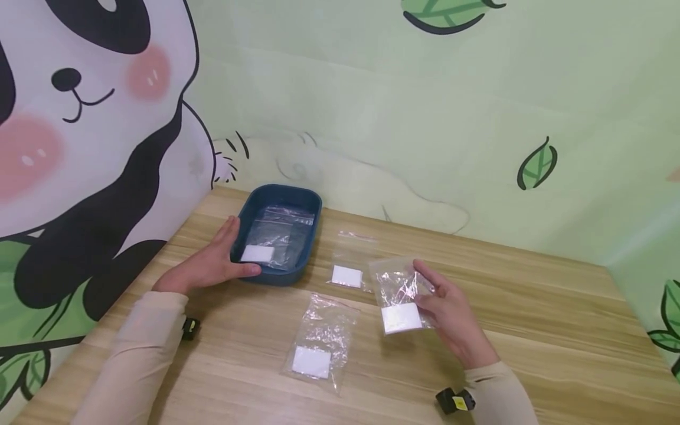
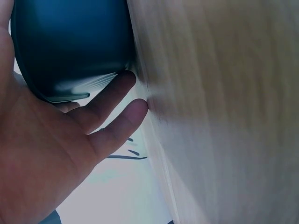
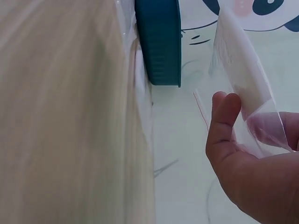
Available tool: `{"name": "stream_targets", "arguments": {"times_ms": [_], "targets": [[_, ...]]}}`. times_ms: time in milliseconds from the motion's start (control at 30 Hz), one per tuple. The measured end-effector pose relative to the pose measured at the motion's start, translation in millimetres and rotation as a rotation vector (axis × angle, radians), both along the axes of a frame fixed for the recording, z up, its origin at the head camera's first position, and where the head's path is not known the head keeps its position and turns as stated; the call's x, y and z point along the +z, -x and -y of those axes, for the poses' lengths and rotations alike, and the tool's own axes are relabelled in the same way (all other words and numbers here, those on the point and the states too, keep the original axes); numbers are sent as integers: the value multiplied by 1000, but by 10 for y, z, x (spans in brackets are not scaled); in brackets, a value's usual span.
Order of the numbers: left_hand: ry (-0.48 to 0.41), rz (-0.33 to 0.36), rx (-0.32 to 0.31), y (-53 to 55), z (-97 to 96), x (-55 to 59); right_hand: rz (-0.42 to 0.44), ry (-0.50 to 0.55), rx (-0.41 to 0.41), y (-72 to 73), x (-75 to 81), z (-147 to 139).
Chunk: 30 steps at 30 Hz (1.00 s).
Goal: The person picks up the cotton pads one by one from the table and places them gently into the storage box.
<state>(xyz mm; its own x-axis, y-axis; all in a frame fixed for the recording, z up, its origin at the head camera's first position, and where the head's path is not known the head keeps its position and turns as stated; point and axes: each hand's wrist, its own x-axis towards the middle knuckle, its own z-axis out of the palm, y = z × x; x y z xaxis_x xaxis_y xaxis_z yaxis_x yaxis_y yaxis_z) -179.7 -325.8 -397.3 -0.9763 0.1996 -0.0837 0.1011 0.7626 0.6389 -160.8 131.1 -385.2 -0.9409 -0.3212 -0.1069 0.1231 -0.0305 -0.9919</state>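
Observation:
A dark blue plastic tray (image 1: 310, 248) stands at the table's far left, with clear zip bags (image 1: 289, 230) and a white card (image 1: 257, 254) visible inside. My left hand (image 1: 212, 260) rests against its left side, fingers extended along the outer wall and thumb at the near rim. In the left wrist view, two fingers (image 2: 119, 126) reach out straight below the tray wall. My right hand (image 1: 451, 313) pinches a clear zip bag (image 1: 393, 280) by its right side, raised above the table. A white card (image 1: 402, 319) shows in that bag's lower part.
Two more zip bags lie flat on the wooden table (image 1: 531, 342), each with a white card: one bag (image 1: 347, 254) right of the tray, another (image 1: 321, 336) nearer me. Behind the table rises a light green wall (image 1: 372, 118) with a panda picture (image 1: 175, 147).

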Motion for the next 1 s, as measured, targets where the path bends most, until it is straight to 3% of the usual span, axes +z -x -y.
{"name": "stream_targets", "arguments": {"times_ms": [600, 1000], "targets": [[-4, -3, 3, 17, -2, 6, -142, 51, -22, 256, 298, 490], [-2, -12, 14, 8, 7, -19, -121, 156, -53, 408, 392, 767]]}}
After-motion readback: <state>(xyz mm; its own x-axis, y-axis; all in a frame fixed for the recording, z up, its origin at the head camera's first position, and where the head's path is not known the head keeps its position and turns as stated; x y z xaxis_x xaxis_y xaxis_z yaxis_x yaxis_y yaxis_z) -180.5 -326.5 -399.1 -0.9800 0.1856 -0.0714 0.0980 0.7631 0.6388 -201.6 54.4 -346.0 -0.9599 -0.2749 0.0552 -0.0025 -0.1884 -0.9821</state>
